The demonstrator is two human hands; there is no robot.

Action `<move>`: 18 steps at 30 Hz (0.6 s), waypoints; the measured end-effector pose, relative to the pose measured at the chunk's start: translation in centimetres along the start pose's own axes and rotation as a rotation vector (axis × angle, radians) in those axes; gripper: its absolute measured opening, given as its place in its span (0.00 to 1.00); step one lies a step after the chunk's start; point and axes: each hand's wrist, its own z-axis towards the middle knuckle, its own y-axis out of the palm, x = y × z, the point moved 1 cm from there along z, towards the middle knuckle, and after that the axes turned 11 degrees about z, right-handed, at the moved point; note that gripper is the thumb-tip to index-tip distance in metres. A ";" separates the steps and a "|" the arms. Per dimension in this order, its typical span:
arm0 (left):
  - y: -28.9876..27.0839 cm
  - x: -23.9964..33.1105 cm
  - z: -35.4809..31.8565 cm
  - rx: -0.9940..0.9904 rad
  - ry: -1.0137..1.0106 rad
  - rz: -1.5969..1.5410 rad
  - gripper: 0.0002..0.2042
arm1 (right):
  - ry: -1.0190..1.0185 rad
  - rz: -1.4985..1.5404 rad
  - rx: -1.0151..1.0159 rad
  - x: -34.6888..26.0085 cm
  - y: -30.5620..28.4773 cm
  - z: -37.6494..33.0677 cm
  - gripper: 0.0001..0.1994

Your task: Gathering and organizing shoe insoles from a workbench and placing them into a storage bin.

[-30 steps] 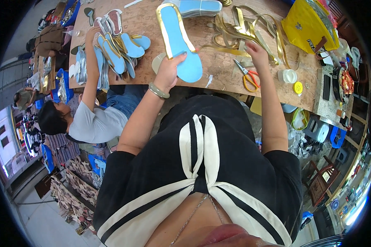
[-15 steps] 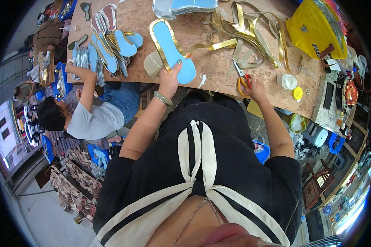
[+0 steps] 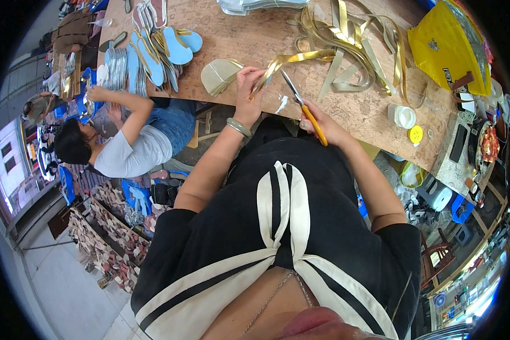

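Pinching a gold strip (image 3: 292, 58) between the fingers of my left hand (image 3: 249, 90), I hold it just above the brown worktable (image 3: 255, 39). My right hand (image 3: 322, 126) is closed around the orange handles of scissors (image 3: 300, 102), whose blades point up at the strip. More gold strips (image 3: 351, 39) lie beyond my right hand.

left hand (image 3: 248, 90) pinching, right hand (image 3: 318, 123) gripping
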 end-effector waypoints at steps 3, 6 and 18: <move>0.0 0.1 0.1 0.024 0.092 0.084 0.17 | -0.031 -0.144 0.036 -0.5 0.3 1.3 0.35; 0.0 -0.5 -0.1 0.020 0.166 0.184 0.18 | -0.096 -0.292 0.076 -1.2 0.9 2.4 0.34; -2.6 -6.7 1.6 -0.300 -0.620 -0.225 0.17 | 0.272 -0.306 0.121 -1.6 -2.7 6.2 0.25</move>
